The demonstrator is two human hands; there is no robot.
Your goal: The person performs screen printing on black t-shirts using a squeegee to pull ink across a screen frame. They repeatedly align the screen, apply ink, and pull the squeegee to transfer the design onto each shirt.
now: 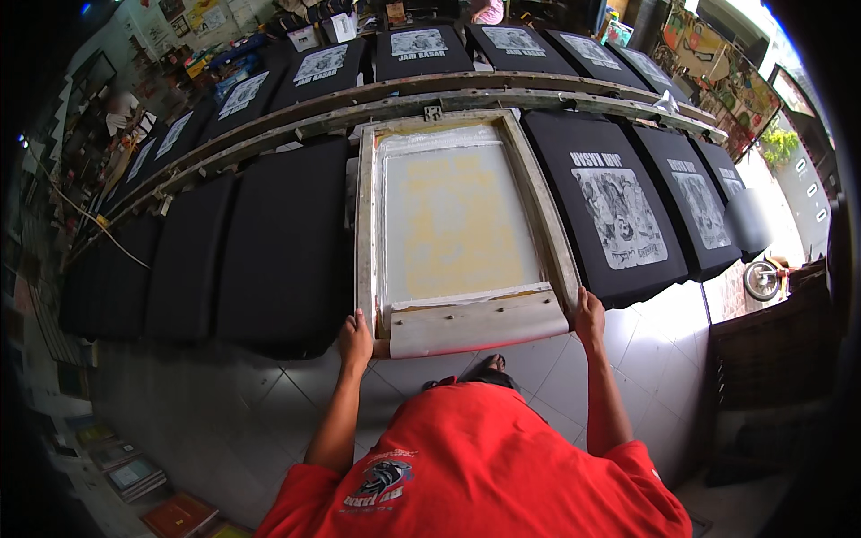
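Observation:
In front of me is a wooden-framed printing screen [448, 224], with a pale mesh and a yellowish stencil area. A wide squeegee [475, 325] with a whitish blade lies across its near end. My left hand [356, 342] grips the frame's near left corner, and my right hand [588, 318] has hold of the near right corner. Right of the screen, a black T-shirt [619, 202] on a board bears a white print. To the left, a plain black T-shirt [285, 242] is stretched over another board. Whatever lies beneath the screen is hidden.
Beyond the screen, a long metal rail [314, 121] divides two rows of boards. Printed black shirts [421, 52] fill the far row. Flat frames [134, 475] are stacked on the floor at lower left. A wheel [761, 281] shows outside at right. Another person [489, 11] is at the back.

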